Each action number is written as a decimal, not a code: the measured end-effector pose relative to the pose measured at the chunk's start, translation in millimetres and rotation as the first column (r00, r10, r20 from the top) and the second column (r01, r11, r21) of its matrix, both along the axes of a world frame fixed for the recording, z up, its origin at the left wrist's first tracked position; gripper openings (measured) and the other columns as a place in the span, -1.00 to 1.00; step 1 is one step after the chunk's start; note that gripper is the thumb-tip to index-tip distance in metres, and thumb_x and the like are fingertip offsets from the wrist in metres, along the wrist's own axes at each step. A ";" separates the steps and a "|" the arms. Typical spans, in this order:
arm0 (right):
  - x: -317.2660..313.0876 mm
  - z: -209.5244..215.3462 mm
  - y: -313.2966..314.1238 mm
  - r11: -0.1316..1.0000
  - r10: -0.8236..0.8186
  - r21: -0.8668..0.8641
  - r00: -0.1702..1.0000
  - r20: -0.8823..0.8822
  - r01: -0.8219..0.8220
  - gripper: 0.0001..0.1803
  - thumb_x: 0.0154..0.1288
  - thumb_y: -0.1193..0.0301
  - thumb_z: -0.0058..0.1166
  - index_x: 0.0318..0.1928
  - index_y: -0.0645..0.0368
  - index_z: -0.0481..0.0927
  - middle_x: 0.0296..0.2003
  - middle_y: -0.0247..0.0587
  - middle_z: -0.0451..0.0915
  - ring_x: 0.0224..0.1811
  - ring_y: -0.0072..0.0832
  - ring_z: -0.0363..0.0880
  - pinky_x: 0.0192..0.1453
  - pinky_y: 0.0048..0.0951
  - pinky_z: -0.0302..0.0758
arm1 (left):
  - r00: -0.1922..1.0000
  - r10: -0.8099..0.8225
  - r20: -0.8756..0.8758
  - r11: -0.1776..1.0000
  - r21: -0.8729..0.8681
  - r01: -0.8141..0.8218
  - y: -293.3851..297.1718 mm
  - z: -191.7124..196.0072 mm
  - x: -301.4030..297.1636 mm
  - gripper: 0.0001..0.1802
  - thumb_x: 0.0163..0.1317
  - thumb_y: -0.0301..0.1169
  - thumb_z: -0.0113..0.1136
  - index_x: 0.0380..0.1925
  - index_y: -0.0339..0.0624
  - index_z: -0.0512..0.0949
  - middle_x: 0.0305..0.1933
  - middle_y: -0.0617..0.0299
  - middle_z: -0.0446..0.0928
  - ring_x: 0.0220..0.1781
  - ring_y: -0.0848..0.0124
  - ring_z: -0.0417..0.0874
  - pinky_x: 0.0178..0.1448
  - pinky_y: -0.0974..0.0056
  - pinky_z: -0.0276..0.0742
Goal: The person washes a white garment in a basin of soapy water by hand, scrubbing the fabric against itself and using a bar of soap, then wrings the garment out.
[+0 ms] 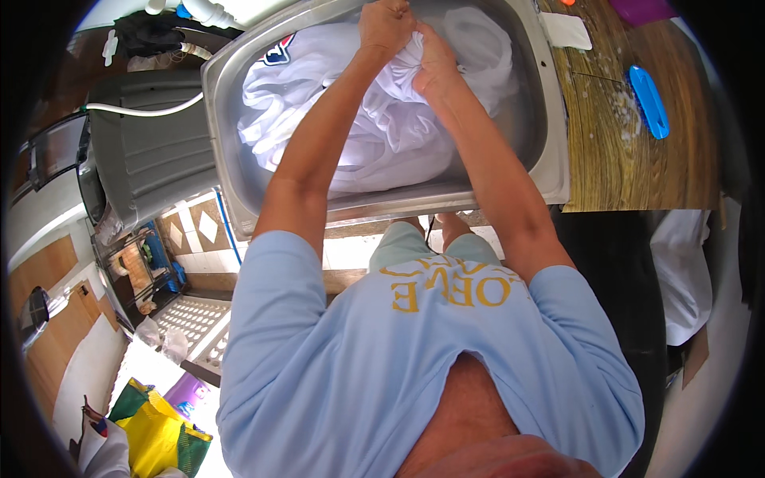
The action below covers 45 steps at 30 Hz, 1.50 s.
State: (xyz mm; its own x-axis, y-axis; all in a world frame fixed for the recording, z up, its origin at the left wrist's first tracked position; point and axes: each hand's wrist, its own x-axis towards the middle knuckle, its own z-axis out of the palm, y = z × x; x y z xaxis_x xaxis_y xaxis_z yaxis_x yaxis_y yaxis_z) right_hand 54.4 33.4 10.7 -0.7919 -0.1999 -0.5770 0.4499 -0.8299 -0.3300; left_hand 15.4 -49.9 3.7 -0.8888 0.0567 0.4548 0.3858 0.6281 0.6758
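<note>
A wet white garment (398,139) with a dark blue and red patch lies bunched in the steel sink (551,147). Near the sink's far side, my left hand (386,30) is a fist closed on the white cloth. Just right of it and slightly nearer, my right hand (437,65) wraps round a twisted gather of the same cloth. Both arms reach forward over the sink's front edge. The rest of the garment spreads below and to both sides of my hands. My left fingertips are partly hidden.
Right of the sink, a wood-look counter (637,179) bears a blue brush (648,102), a folded white cloth (567,30) and whitish splashes. To the left stands a grey ridged panel (151,151) with a white hose (151,110) across it. A yellow-green bag (155,434) sits lower left.
</note>
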 end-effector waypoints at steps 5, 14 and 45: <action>6.3 -34.3 46.4 0.912 -0.002 -0.386 0.939 -0.344 -0.139 -0.72 0.24 0.23 0.01 -0.20 0.18 0.49 -0.33 -0.26 0.56 -0.31 -0.41 0.55 -0.20 -0.37 0.53 | 0.988 -0.075 -0.132 0.996 0.045 0.081 43.6 12.2 15.5 -0.86 0.01 -0.41 0.08 -0.61 -0.23 0.51 -0.58 -0.09 0.46 -0.53 -0.04 0.49 -0.45 0.09 0.37; -5.4 1.7 17.1 0.992 -0.035 -0.126 0.999 -0.018 0.032 -0.62 0.27 0.11 0.02 -0.19 0.21 0.45 -0.31 -0.13 0.57 -0.24 -0.24 0.58 -0.16 -0.23 0.57 | 0.901 -0.079 0.427 0.885 0.446 -0.134 -37.1 -20.6 -20.5 -0.73 0.07 -0.33 0.14 -0.70 -0.25 0.49 -0.64 -0.02 0.50 -0.59 0.11 0.49 -0.48 0.18 0.34; -22.2 -77.6 63.6 0.880 -0.053 -0.376 0.726 -0.686 -0.291 -0.64 0.41 0.08 -0.27 -0.31 0.08 0.42 -0.34 -0.35 0.52 -0.35 -0.49 0.47 -0.26 -0.42 0.45 | 0.955 0.050 -0.294 0.987 0.159 -0.003 69.5 -7.2 -4.8 -0.77 0.03 -0.39 0.20 -0.71 -0.21 0.48 -0.73 0.11 0.45 -0.71 0.32 0.41 -0.51 0.30 0.37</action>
State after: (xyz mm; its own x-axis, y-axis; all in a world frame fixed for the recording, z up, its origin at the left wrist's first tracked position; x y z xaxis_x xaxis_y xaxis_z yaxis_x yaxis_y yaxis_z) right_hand 32.1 97.0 -66.9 -0.8762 -0.4065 0.2590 0.3625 -0.9099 -0.2019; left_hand 10.6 19.6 -3.5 -0.7130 -0.0575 0.6988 0.5678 0.5373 0.6236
